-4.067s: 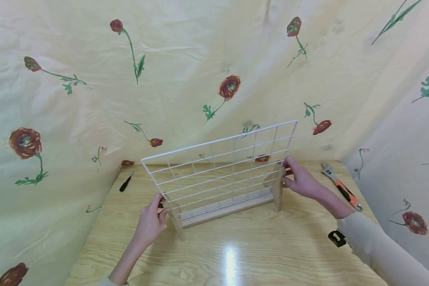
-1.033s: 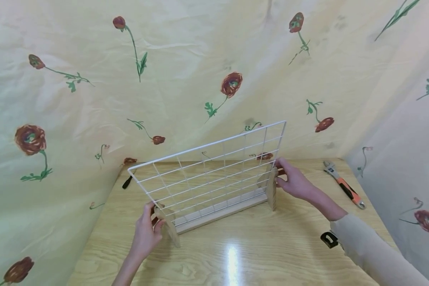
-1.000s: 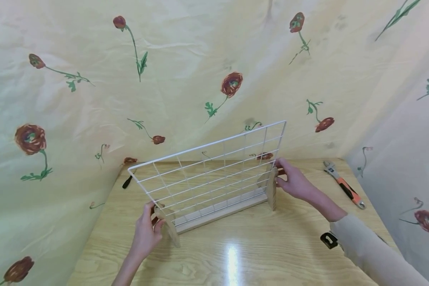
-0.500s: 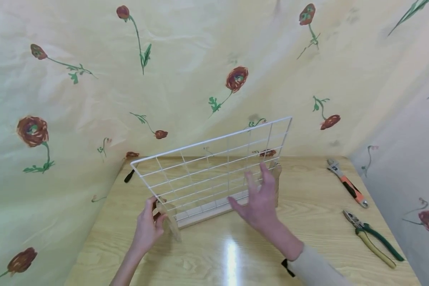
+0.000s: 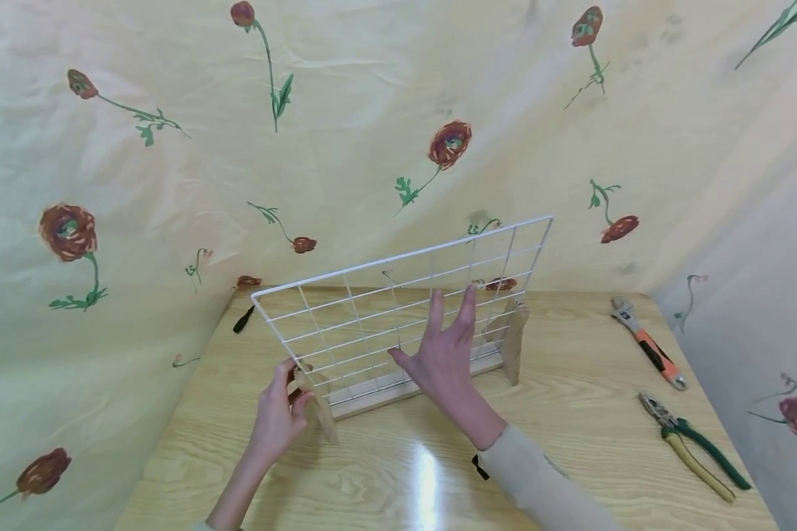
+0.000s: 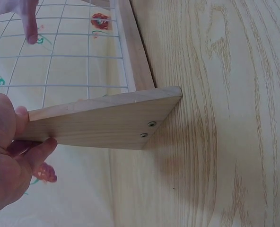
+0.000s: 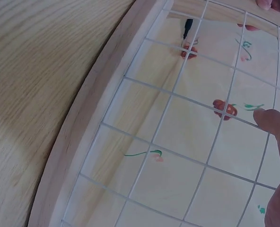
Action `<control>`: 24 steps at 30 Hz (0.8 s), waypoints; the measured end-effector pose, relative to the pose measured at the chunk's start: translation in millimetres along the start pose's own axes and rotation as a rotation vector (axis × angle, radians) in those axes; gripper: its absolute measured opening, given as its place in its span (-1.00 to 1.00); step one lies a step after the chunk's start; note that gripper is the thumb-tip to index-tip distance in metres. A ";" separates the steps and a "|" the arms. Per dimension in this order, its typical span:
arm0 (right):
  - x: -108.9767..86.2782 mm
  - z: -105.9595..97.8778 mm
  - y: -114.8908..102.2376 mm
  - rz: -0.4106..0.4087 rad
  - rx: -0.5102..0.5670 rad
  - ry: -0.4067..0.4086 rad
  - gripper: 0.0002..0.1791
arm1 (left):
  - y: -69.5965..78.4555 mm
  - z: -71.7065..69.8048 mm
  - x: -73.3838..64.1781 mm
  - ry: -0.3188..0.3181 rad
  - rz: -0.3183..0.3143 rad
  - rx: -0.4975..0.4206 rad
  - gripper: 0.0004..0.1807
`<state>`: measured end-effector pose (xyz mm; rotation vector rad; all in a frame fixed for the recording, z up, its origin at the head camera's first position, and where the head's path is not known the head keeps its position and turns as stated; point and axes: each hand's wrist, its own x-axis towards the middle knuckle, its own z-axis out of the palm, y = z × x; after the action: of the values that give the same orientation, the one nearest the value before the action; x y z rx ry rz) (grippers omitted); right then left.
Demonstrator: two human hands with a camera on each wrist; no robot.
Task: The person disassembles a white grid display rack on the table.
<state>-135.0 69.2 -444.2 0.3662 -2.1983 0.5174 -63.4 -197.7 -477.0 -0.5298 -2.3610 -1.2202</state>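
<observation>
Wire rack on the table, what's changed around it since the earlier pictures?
The right hand has let go of the right wooden panel and moved left, fingers spread, in front of the white wire grid. The right sleeve no longer hides the pliers. Unchanged: the left hand grips the left wooden panel, and the adjustable wrench lies on the right.

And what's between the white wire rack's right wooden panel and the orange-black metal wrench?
The head view shows only bare wooden tabletop between the panel and wrench.
</observation>
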 end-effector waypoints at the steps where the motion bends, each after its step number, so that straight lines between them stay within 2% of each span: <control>1: 0.6 1.3 -0.6 0.013 0.003 -0.008 0.60 | 0.3 -0.3 0.1 -0.001 -0.004 0.002 -0.28; 4: 1.6 4.2 -0.7 0.027 0.039 0.000 0.58 | 1.3 -0.7 0.2 -0.006 -0.013 0.005 -0.29; 10: 2.6 6.2 1.9 0.004 0.079 0.052 0.48 | 1.5 0.0 0.0 -0.002 -0.013 0.014 -0.27; 24: 8.0 6.2 0.9 -0.039 0.151 0.100 0.41 | 0.0 1.2 0.8 0.032 0.002 0.038 -0.35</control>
<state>-144.5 66.3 -441.7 0.4528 -2.0578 0.6680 -64.3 -196.7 -477.1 -0.4965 -2.3514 -1.1719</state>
